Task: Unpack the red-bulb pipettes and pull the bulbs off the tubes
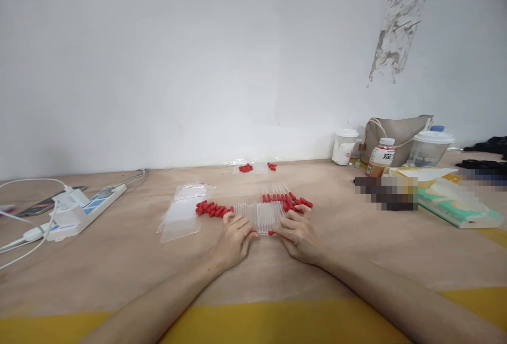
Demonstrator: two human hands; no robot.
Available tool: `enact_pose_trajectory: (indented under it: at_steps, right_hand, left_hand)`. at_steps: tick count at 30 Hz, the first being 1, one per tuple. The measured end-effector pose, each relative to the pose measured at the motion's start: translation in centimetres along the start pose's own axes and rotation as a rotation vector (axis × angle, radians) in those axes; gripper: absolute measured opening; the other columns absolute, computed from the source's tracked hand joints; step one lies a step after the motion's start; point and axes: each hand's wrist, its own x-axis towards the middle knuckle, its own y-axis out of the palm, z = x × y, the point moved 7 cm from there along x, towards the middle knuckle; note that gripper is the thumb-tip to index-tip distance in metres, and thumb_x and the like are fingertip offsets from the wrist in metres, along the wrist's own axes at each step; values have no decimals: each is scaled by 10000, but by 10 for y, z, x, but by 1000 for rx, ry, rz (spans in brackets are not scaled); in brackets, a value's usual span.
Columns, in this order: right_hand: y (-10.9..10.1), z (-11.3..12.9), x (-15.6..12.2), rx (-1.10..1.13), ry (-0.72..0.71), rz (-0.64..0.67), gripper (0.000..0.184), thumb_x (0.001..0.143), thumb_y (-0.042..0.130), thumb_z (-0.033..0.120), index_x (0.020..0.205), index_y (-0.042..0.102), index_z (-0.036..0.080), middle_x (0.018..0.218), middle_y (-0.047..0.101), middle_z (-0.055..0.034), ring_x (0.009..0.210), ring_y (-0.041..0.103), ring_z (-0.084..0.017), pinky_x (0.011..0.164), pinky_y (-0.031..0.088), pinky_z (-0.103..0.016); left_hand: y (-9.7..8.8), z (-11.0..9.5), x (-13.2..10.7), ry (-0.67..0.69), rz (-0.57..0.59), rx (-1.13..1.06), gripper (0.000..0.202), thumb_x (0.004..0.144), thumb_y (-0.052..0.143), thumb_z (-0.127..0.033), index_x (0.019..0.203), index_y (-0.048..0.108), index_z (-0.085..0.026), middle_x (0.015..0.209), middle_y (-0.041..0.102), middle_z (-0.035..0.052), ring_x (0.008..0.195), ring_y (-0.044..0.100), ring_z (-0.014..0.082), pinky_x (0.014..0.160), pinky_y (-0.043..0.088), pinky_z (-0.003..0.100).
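A row of thin clear plastic sticks (257, 216) lies side by side between my hands, with a pile of red tips (214, 209) at its left end. Another cluster of red tips (291, 201) is at the right, some on pale sticks pointing away. At the row's near edge, one thin clear stick (263, 233) with a red end spans the gap between my hands. My left hand (236, 236) is closed, pinching its left end. My right hand (297, 232), also closed, pinches near the red right end. My fingers hide parts of both ends.
Clear plastic bags (182, 212) lie left of the sticks; a bag with red-tipped sticks (259, 168) is by the wall. A power strip (87, 215) with cables is far left. Right are a paper cup (345, 147), bottle (381, 158), plastic cup (430, 150) and green tissue pack (459, 207).
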Motion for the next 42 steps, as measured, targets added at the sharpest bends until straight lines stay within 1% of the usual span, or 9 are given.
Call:
enact_pose_trajectory:
  at_steps: [3, 6, 9, 12, 19, 25, 32, 37, 42]
  right_hand:
    - [-4, -22, -5, 41, 132, -49, 198, 819, 445, 228, 768, 636, 230, 636, 544, 7, 712, 458, -133, 857, 215, -378]
    - [-8, -56, -10, 200, 355, -147, 212, 833, 439, 303, 841, 633, 217, 723, 562, -19, 734, 492, -142, 798, 316, -340]
    - [-6, -87, -12, 397, 509, -233, 273, 834, 424, 355, 945, 622, 203, 789, 542, -44, 737, 513, -146, 688, 406, -287]
    - [-5, -116, -16, 440, 639, -299, 318, 816, 424, 356, 1001, 615, 181, 830, 527, -60, 721, 521, -146, 635, 435, -275]
    - [-6, -164, -37, 367, 916, -303, 354, 673, 560, 375, 930, 570, 133, 770, 600, -57, 655, 545, -142, 601, 438, -270]
    - [-7, -160, -34, 258, 835, -199, 326, 659, 544, 482, 793, 565, 185, 769, 638, -45, 713, 570, -175, 667, 397, -306]
    - [-6, -145, -26, 141, 795, -119, 370, 670, 540, 484, 943, 521, 236, 761, 663, 17, 791, 578, -199, 812, 262, -394]
    - [-5, -126, -12, 40, 678, -127, 345, 692, 525, 461, 949, 523, 230, 764, 663, 5, 874, 552, -214, 802, 209, -388]
    - [-1, -118, -6, -10, 600, -113, 331, 711, 516, 452, 952, 532, 227, 732, 663, 11, 819, 553, -198, 798, 185, -382]
  left_hand:
    - [-6, 15, -4, -72, -52, -11, 203, 854, 402, -233, 736, 560, -184, 682, 544, 22, 716, 481, 167, 769, 338, 363]
    - [-11, 32, -7, -164, -131, -68, 194, 863, 384, -229, 816, 567, -184, 752, 526, 29, 736, 499, 158, 702, 397, 298]
    - [-8, 43, -4, -224, -168, -93, 227, 856, 365, -181, 972, 559, -182, 840, 505, 40, 784, 511, 150, 718, 426, 268]
    - [-1, 47, 3, -262, -150, -42, 331, 809, 370, -101, 1088, 523, -189, 860, 490, 40, 801, 512, 151, 723, 437, 266]
    - [10, 44, 24, -209, -122, -43, 188, 809, 388, -117, 914, 536, -165, 822, 558, 34, 727, 538, 146, 645, 430, 256]
    - [19, 34, 27, -180, -107, -59, 111, 783, 441, -137, 766, 547, -168, 758, 564, 22, 673, 537, 134, 626, 430, 248]
    - [14, 25, 24, -86, -122, -150, 172, 798, 505, -305, 862, 598, -175, 868, 615, 49, 792, 577, 156, 732, 465, 281]
    - [1, 28, 19, -97, -176, -93, 190, 848, 435, -268, 921, 585, -177, 925, 600, 54, 889, 541, 171, 806, 431, 316]
    - [-2, 28, 11, -54, -95, -18, 210, 864, 404, -247, 1009, 542, -183, 985, 578, 51, 929, 499, 183, 823, 400, 352]
